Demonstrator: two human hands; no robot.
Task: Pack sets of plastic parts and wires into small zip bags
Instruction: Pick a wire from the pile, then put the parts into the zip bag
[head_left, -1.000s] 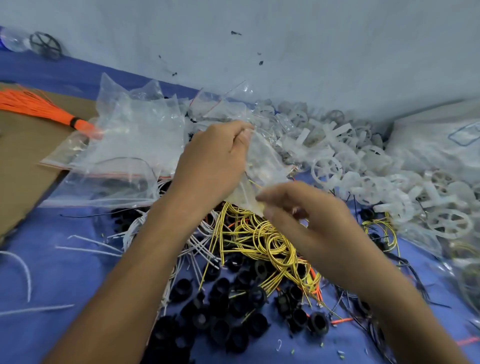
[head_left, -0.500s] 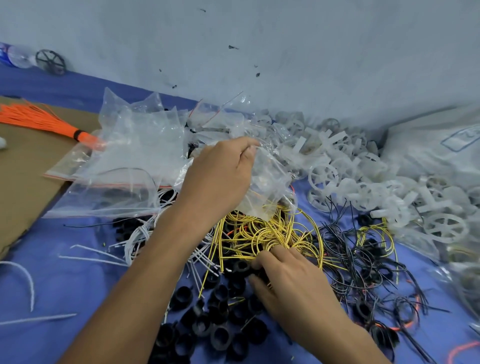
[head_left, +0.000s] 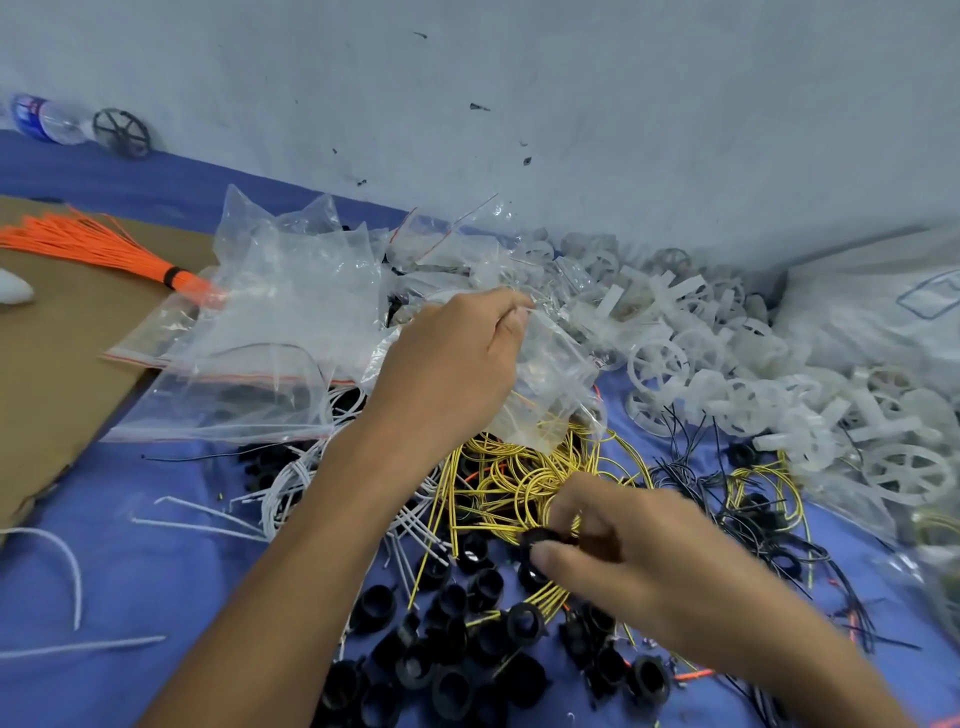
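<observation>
My left hand (head_left: 452, 369) pinches the top edge of a small clear zip bag (head_left: 550, 384), which hangs over a tangle of yellow wire coils (head_left: 519, 478). My right hand (head_left: 623, 566) is lower, its thumb and fingers pinching a black plastic ring (head_left: 537, 538) just above a heap of black rings (head_left: 467, 649). Loose white wires (head_left: 291, 488) lie left of the yellow ones, and thin black wires (head_left: 727, 499) spread out to the right. White plastic wheels and crosses (head_left: 727, 374) are piled at the back right.
A stack of clear zip bags (head_left: 280, 332) lies left of my left hand, partly on brown cardboard (head_left: 57, 364) with an orange wire bundle (head_left: 104, 249). A large plastic sack (head_left: 883, 312) sits far right. The grey wall (head_left: 519, 104) closes the back; blue cloth (head_left: 130, 571) covers the surface.
My right hand dropped from the bag down to the black rings and now lifts one ring between its fingers. My left hand keeps holding the bag in about the same spot.
</observation>
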